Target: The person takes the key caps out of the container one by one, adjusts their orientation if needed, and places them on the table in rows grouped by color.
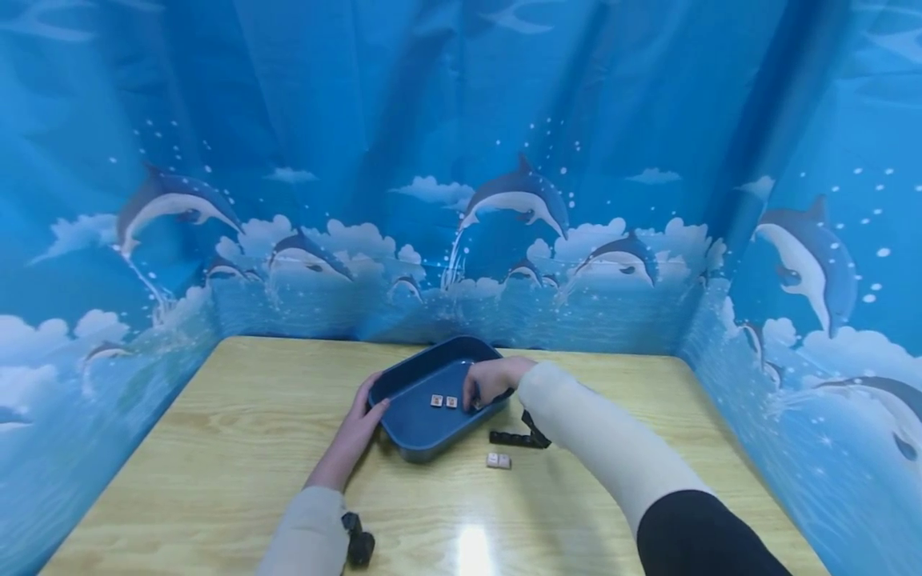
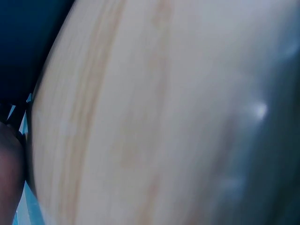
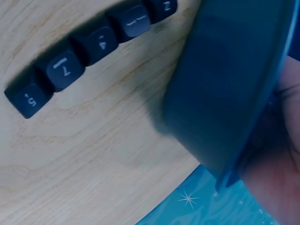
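A dark blue tray (image 1: 425, 444) sits slanted on the table. My left hand (image 1: 363, 416) grips its left end, with the thumb over the rim. Inside the tray, two small white square pieces with reddish marks (image 1: 436, 401) lie side by side. My right hand (image 1: 493, 380) reaches over the tray's right side, fingers pointing down and curled. At its fingertips a small pale piece (image 1: 477, 406) shows, mostly hidden by the fingers. The right wrist view has the tray's outer wall (image 3: 211, 89) in front of that hand, hiding its fingers.
A row of black keycaps (image 3: 65, 70) with white characters lies just right of the tray. Closer to me are two white keycaps (image 1: 499, 461) side by side. A dolphin-printed blue curtain (image 1: 461, 160) surrounds the wooden table (image 1: 238, 456) at the back and sides.
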Demonstrator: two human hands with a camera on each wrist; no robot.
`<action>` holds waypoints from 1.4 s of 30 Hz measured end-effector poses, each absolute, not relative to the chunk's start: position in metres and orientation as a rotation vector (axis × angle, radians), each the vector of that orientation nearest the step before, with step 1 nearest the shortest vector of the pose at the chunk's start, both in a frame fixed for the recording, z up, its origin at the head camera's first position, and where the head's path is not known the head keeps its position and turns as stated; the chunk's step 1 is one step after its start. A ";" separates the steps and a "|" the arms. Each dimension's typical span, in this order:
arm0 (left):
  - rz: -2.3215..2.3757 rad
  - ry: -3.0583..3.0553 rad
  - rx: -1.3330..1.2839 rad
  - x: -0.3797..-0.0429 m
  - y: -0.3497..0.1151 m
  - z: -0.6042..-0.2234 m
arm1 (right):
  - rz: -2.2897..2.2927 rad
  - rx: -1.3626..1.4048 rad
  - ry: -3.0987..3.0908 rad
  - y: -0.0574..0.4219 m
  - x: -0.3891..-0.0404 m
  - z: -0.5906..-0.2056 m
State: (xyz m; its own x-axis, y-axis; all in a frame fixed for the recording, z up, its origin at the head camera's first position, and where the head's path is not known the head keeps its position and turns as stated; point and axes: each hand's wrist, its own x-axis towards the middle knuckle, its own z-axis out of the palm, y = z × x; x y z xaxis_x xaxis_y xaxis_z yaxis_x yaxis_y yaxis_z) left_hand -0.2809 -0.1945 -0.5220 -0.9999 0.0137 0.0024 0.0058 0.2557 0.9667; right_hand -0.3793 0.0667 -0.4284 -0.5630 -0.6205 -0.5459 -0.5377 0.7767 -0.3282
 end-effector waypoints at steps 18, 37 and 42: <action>1.947 2.442 0.013 -0.281 -0.192 -0.520 | -0.269 -0.937 2.338 0.071 -0.385 -0.414; 1.872 2.463 -0.013 -0.277 -0.194 -0.516 | -0.672 -0.942 2.336 0.114 -0.361 -0.388; 1.864 2.468 -0.012 -0.278 -0.193 -0.516 | -0.830 -0.915 2.344 0.128 -0.348 -0.392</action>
State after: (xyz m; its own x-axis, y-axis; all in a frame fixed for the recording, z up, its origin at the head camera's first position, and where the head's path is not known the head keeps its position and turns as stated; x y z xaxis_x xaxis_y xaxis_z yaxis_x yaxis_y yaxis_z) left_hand -0.2775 -0.1931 -0.5164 -0.9988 0.0232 -0.0438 -0.0358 0.2739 0.9611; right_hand -0.3475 0.1283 -0.3919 -0.6568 -0.7230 -0.2144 -0.4270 0.5909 -0.6844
